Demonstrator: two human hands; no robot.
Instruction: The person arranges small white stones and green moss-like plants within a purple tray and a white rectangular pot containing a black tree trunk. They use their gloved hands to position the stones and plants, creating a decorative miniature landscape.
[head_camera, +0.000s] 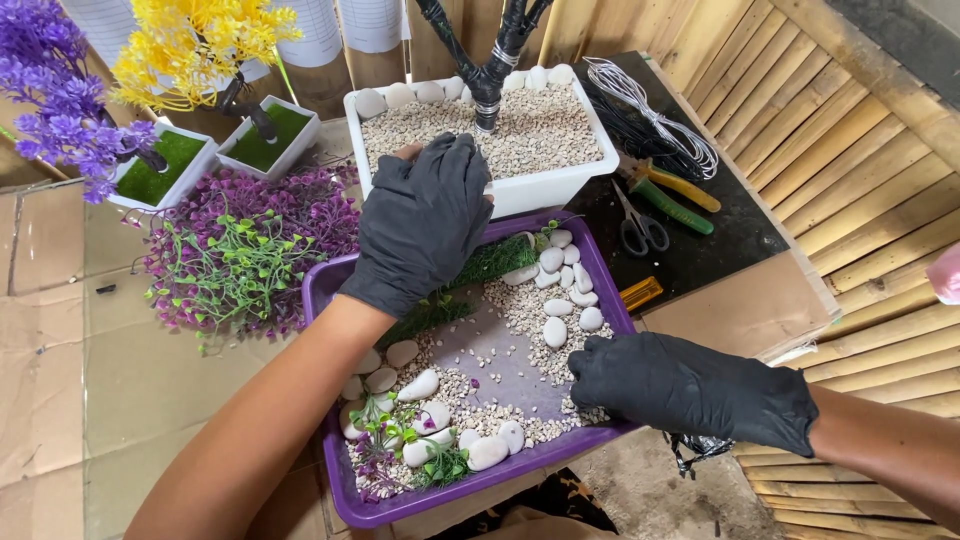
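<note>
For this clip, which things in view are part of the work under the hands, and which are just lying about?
In use:
- left hand on the white planter filled with gravel
- right hand in the purple tray, on its small gravel
- white pebbles in the tray

Lying about:
- scissors
- pliers
- wire coil
- purple foliage mat
- two finished small flower pots

Black gloves cover both hands, left (425, 225) and right (690, 385), over a purple tray (335, 285) of beige gravel and white pebbles (555, 332). Upper centre, a white planter (545, 188). Upper left, yellow blooms (195, 45) and violet blooms (50, 90); right of centre, pliers with yellow and green handles (675, 193).
</note>
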